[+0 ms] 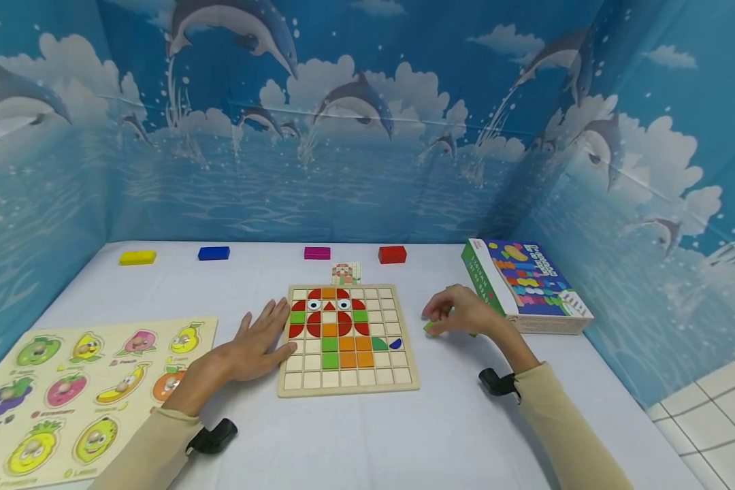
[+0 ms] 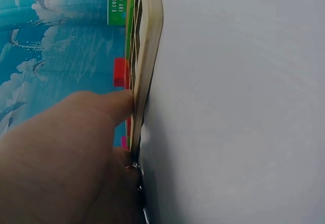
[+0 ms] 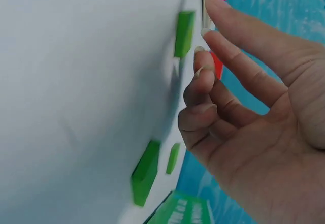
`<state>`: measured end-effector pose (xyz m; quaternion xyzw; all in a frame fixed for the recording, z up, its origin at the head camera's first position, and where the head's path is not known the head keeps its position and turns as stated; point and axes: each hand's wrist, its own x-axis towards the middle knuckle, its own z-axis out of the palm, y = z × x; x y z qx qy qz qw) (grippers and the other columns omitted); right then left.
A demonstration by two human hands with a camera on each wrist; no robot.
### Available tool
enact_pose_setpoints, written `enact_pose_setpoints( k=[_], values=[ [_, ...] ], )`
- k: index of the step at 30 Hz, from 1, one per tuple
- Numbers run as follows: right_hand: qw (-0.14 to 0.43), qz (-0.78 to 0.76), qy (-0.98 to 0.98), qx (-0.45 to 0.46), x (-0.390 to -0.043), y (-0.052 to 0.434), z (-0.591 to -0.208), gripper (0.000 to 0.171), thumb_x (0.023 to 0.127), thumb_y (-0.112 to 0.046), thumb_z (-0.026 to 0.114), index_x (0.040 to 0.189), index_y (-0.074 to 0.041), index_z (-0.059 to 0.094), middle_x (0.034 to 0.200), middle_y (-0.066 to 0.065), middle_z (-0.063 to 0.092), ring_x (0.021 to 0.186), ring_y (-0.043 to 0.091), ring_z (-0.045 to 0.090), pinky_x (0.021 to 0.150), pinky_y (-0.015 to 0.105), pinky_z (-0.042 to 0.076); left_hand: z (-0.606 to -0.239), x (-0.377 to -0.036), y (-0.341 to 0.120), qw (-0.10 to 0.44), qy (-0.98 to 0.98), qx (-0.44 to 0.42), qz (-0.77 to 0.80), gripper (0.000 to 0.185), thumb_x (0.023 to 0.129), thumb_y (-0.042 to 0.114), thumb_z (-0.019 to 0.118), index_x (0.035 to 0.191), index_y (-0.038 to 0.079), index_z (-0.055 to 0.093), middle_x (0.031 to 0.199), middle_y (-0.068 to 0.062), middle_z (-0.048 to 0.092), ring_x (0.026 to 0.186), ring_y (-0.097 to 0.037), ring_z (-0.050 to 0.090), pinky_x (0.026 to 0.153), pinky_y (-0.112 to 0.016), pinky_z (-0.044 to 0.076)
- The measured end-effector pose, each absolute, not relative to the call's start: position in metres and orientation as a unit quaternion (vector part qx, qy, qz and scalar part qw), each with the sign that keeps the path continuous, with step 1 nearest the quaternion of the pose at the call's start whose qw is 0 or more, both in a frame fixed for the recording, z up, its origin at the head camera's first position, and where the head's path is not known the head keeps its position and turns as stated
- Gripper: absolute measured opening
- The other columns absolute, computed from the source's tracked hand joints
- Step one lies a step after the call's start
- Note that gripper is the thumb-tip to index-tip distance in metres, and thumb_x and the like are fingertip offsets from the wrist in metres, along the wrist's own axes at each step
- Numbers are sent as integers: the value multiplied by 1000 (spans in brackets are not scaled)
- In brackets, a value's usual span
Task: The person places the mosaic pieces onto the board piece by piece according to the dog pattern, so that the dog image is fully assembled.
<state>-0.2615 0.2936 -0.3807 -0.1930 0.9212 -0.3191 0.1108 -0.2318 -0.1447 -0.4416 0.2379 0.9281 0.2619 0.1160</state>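
A wooden grid board (image 1: 398, 376) lies mid-table, part filled with red, orange, green and blue tiles. My left hand (image 1: 260, 340) rests flat against its left edge, fingers straight; in the left wrist view a fingertip (image 2: 122, 102) touches the board's side (image 2: 150, 41). My right hand (image 1: 456, 314) hovers right of the board over loose green tiles (image 1: 430, 329). The right wrist view shows its fingers (image 3: 203, 76) loosely curled, holding nothing, above three green tiles (image 3: 146, 172) on the white table.
A green-sided game box (image 1: 529, 286) stands just right of my right hand. A fruit peg puzzle (image 1: 79, 391) lies at the left. Yellow (image 1: 137, 257), blue (image 1: 214, 253), magenta (image 1: 316, 253) and red (image 1: 392, 254) blocks line the back, with a small pattern card (image 1: 346, 273).
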Motion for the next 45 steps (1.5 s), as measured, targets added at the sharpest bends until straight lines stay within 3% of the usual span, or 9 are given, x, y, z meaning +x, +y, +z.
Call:
enact_pose_setpoints(
  k=[16,29,36,45],
  values=[
    [127,-304,933,-142,-263,298,-385,20,82,-6,94,98,-6,81,84,3,65,80,19,58,66,23,48,-441,-234,-145,120,929,235,258,87,110,43,57,173,4,10,182,-15,4,168,-37,-4,130,-66,-10],
    [112,-366,898,-217,-257,280,-375,14,86,3,88,98,0,80,84,5,74,76,18,62,66,22,56,-443,-234,-144,118,930,234,256,88,110,43,57,173,5,10,182,-15,5,168,-37,-4,130,-66,-8],
    [146,-404,870,-242,-243,244,-373,9,88,-3,89,96,-2,83,83,4,78,69,22,66,57,24,53,-442,-233,-144,122,931,229,258,88,110,44,57,173,6,9,182,-13,4,168,-36,-5,130,-65,-9],
    [142,-378,870,-285,-226,213,-379,7,86,1,89,89,-5,86,82,-2,79,70,11,65,67,22,58,-440,-232,-144,128,929,226,262,89,109,45,57,174,7,9,182,-12,4,168,-36,-5,130,-64,-10]
  ],
)
